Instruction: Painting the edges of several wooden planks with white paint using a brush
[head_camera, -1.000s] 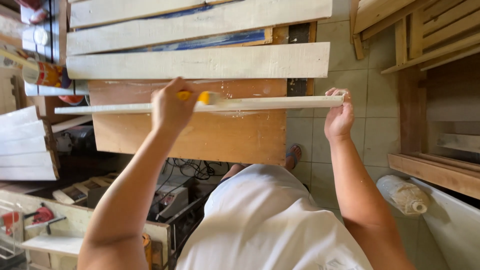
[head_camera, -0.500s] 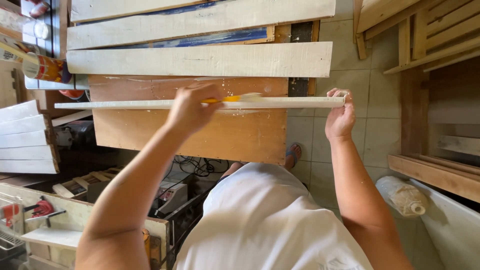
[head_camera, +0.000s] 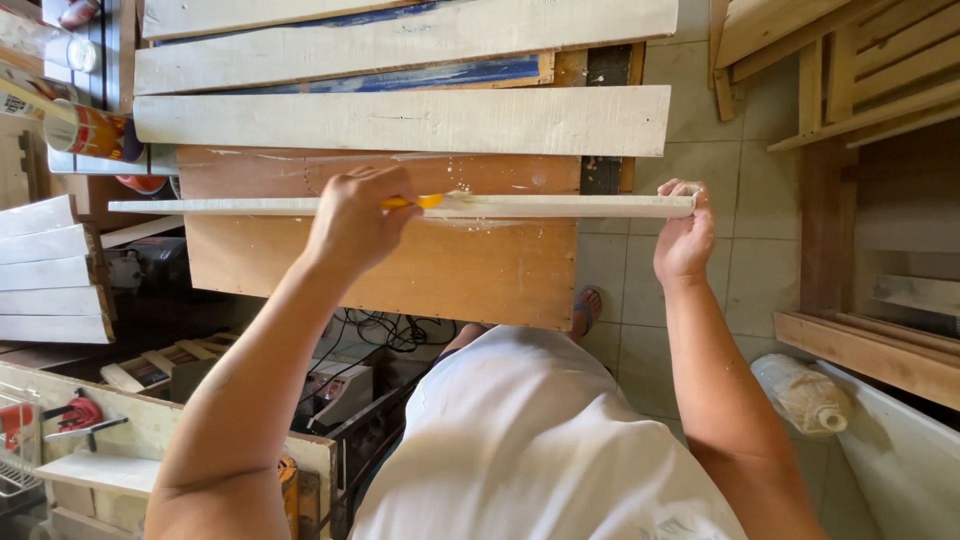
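Gripping a yellow-handled brush (head_camera: 425, 201), the left hand (head_camera: 355, 215) has its fingers curled tight around the handle, so that only a short yellow stub and the pale bristle end show beyond the knuckles, on the side toward the other hand. The bristles lie against the narrow white slat (head_camera: 400, 206), a long thin strip held edge-up just above the brown plywood board (head_camera: 400, 260). The slat runs across the whole width of that board and past both of its ends. The right hand (head_camera: 685, 235) is clasped on the slat's end beyond the board, over the tiled floor (head_camera: 740, 250); its fingers wrap over the top edge and the thumb sits on the near side, so the strip's tip pokes out just at the fingertips. The left hand is set near the middle of the slat, well apart from the right one. Past the far edge of the board lie wider white-painted planks (head_camera: 400, 120), one after another, and small pale flecks dot the board just beneath the slat. Off the board's end on the left-hand side stands a stack of short white slats (head_camera: 50, 270), and beyond that end, farther from the person, lies a red and yellow can (head_camera: 90, 130).
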